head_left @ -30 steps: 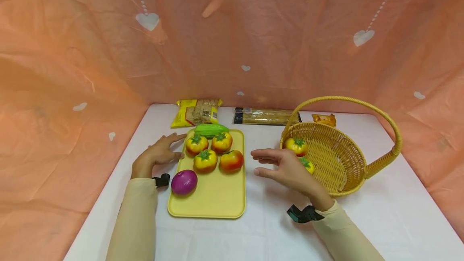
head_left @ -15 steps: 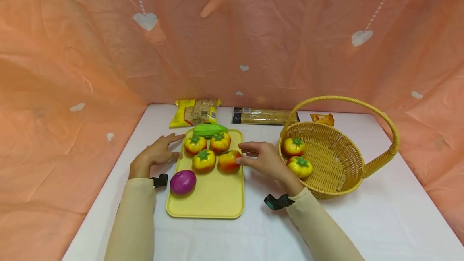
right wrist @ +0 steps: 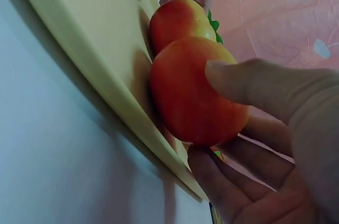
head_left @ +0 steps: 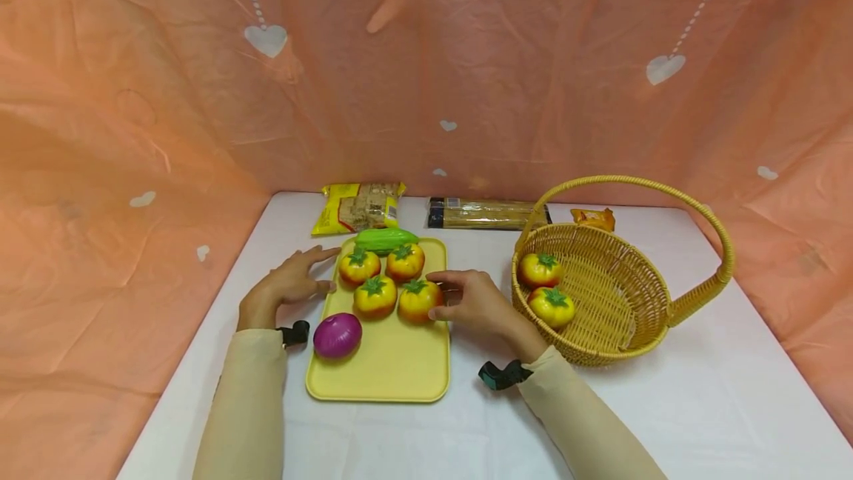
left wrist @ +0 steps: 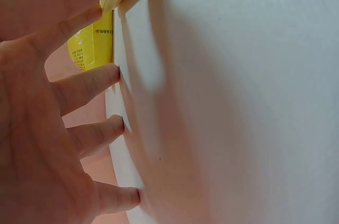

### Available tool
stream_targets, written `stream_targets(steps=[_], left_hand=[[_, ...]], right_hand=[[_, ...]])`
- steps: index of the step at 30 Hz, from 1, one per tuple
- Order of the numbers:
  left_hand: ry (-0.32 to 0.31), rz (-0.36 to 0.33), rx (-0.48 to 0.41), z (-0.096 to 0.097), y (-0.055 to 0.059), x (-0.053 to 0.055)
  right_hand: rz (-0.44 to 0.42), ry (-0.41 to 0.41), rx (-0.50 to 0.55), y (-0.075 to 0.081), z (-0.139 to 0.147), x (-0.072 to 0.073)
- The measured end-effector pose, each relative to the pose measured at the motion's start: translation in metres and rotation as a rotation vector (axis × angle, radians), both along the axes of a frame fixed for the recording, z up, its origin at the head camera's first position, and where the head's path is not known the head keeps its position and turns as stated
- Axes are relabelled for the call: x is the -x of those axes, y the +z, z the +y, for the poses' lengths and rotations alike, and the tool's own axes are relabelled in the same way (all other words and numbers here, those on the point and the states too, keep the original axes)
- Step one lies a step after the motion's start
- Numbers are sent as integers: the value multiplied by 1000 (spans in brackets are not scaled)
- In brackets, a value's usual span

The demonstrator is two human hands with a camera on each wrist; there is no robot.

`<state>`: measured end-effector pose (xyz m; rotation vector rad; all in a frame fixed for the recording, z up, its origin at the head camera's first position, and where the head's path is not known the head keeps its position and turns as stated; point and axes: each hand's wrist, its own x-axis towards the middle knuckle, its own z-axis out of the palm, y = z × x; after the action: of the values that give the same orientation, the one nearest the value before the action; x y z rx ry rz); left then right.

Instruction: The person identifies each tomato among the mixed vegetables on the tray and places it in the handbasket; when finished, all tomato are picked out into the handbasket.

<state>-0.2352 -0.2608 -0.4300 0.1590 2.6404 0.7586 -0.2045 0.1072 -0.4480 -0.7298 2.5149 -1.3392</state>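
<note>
My right hand (head_left: 481, 307) pinches a red-and-yellow tomato (head_left: 417, 302) at the right edge of the yellow tray (head_left: 400, 384). In the right wrist view, the thumb lies on the near side of that tomato (right wrist: 185, 94) and the fingers curve around its far side and underneath. At the tray's left edge rests my left hand (head_left: 286, 286), its fingers spread, holding nothing; the left wrist view shows its fingertips (left wrist: 117, 73) near the white tabletop. Several tomatoes, a purple onion (head_left: 338, 335) and a green ridged vegetable (head_left: 386, 240) share the tray.
A wicker basket (head_left: 656, 280) with a tall handle stands to the right, two tomatoes (head_left: 551, 307) inside. Along the back lie a yellow food bag (head_left: 360, 208), a long clear packet of sticks (head_left: 489, 214) and a small orange packet (head_left: 593, 219). A pink curtain (head_left: 426, 80) hangs behind.
My right hand has moved left from beside the basket to the tray's right-hand tomato and taken hold of it. That tomato has turned green-top up. My left hand stays put.
</note>
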Motion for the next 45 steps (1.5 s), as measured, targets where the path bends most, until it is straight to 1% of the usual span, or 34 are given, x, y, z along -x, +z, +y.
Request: stream_targets(steps=[3,7,11,13,17,21,24,27,29,32,35,37,42,45], left_hand=[[0,1,0,0,0,0],[11,-14,-1,-2,0,-2],[24,-24,1,-3,1,-4],[28,-28,1,-3,0,-4],[34,-36,1,-3,-1,-5],[29,-20,0,-3,-3,-3],[6,-3,-1,-1,-4,-1],[-6,8,-1,2,-3,1],[-2,12,3,2,-2,2],[8,11,5,1,0,1],[4,12,6,0,1,2],[5,13,2,0,1,1],[4,14,-3,0,2,0],[1,8,-2,0,1,0]], right_hand=[[5,21,-2,0,1,-1],[-17,33,27,1,-1,-3],[-29,46,53,2,-2,-10],[-25,73,69,6,1,-17],[-28,125,108,23,16,-34],[-5,119,164,38,48,-50],[-17,79,202,46,82,-61],[-16,13,194,53,119,-72],[12,-45,159,58,140,-78],[84,-138,97,64,166,-88],[124,-219,46,67,185,-97],[132,-258,19,67,195,-101],[90,-323,-55,63,213,-105],[61,-327,-101,58,215,-103]])
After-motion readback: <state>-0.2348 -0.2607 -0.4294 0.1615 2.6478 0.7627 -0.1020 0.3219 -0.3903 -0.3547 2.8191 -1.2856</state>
